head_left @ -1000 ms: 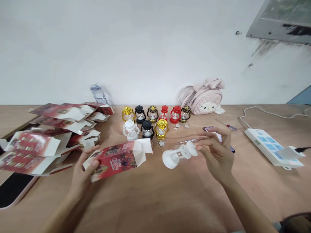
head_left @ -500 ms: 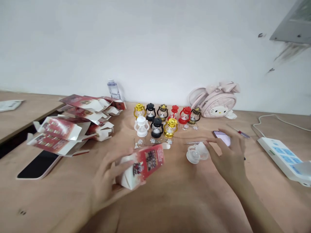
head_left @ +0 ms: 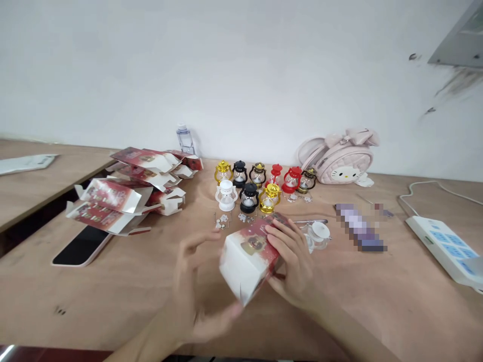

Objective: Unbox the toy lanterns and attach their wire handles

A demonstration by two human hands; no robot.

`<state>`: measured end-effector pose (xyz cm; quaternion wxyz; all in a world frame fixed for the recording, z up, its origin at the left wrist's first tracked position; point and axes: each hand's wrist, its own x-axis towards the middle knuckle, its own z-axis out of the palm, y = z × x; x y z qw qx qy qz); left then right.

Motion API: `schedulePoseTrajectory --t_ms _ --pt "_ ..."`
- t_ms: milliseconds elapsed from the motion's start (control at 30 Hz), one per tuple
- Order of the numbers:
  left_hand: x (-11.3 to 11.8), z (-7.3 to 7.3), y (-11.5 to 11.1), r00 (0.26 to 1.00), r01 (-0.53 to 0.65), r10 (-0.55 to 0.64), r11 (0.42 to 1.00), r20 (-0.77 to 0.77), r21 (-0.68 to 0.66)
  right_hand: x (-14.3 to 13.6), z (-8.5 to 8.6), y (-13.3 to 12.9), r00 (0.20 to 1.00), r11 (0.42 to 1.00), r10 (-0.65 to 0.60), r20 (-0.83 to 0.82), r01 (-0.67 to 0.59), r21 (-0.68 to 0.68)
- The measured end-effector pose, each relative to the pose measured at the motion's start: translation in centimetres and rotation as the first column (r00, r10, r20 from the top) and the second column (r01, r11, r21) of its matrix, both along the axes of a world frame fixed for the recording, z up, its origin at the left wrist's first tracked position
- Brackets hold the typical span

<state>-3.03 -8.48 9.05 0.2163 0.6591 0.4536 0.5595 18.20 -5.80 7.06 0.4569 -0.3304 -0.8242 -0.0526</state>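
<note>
My right hand (head_left: 292, 259) is wrapped round a red and white cardboard box (head_left: 251, 256), tilted above the table with its white end towards me. To the left of that end, my left hand (head_left: 199, 296) is open, thumb and fingers spread; its thumb tip is at the box's lower corner, though blur hides whether they touch. Behind the box, a white mini lantern (head_left: 320, 234) lies on its side, partly hidden by my right hand. Several upright mini lanterns in gold, black, bronze, red and white stand further back, among them a black lantern (head_left: 249, 197).
Opened red boxes (head_left: 113, 201) are heaped at the left, beside a phone (head_left: 81, 246). A water bottle (head_left: 184, 140) and a pink bag (head_left: 345, 161) stand by the wall. Small metal parts (head_left: 223, 220) lie before the lanterns. A power strip (head_left: 441, 246) is at the right.
The box has passed from my left hand to my right and turned its white end towards me. My right hand has left the lying white lantern. The view has shifted slightly.
</note>
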Motion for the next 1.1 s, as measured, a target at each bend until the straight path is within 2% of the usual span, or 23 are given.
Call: schedulePoseTrajectory --t_ms 67,167,300,433,500,567,633,700,767,933,1033,1100 --pt "0.0 0.7 -0.2 0.994 0.045 -0.039 0.997 -0.105 0.057 0.0 -0.2 0.6 0.999 0.997 -0.046 0.023 0.044 0.069" --pt "0.1 1.4 -0.2 0.984 0.087 -0.083 0.996 -0.159 0.018 -0.2 -0.3 1.1 0.993 0.985 -0.093 0.078 0.080 0.154" --pt "-0.1 1.1 -0.2 0.987 0.079 -0.080 0.997 -0.138 -0.017 -0.2 -0.2 1.6 0.980 0.955 -0.137 0.147 0.091 0.281" --pt "-0.7 0.7 0.0 0.995 0.090 -0.093 0.994 -0.047 -0.064 0.4 -0.1 2.2 0.975 0.944 -0.155 0.162 0.097 0.316" --pt "-1.1 0.7 0.3 0.986 0.074 -0.078 0.997 -0.145 -0.033 0.7 -0.1 2.3 0.969 0.944 -0.164 0.187 0.099 0.315" --pt "-1.5 0.7 0.7 0.936 0.065 -0.035 0.995 -0.349 0.075 0.7 0.2 2.4 0.957 0.945 -0.165 0.240 0.084 0.316" --pt "-1.7 0.7 1.2 0.837 0.068 0.062 0.974 -0.544 0.216 0.6 0.6 2.4 0.942 0.944 -0.163 0.295 0.062 0.323" --pt "-1.7 0.6 1.7 0.729 0.095 0.153 0.943 -0.667 0.320 0.4 1.0 2.5 0.926 0.942 -0.161 0.342 0.041 0.333" --pt "-1.7 0.7 1.9 0.674 0.129 0.199 0.917 -0.712 0.378 0.4 1.3 2.5 0.913 0.944 -0.151 0.378 0.020 0.329" --pt "-1.6 1.2 1.8 0.646 0.214 0.265 0.837 -0.716 0.503 0.9 1.8 2.6 0.892 0.961 -0.092 0.443 -0.037 0.275" --pt "-2.1 1.4 1.8 0.564 0.324 0.309 0.770 -0.766 0.549 1.1 2.1 2.4 0.860 0.973 -0.030 0.510 -0.091 0.211" --pt "-2.6 1.5 1.8 0.508 0.402 0.284 0.757 -0.813 0.515 1.2 2.2 2.3 0.827 0.981 0.014 0.562 -0.120 0.152"
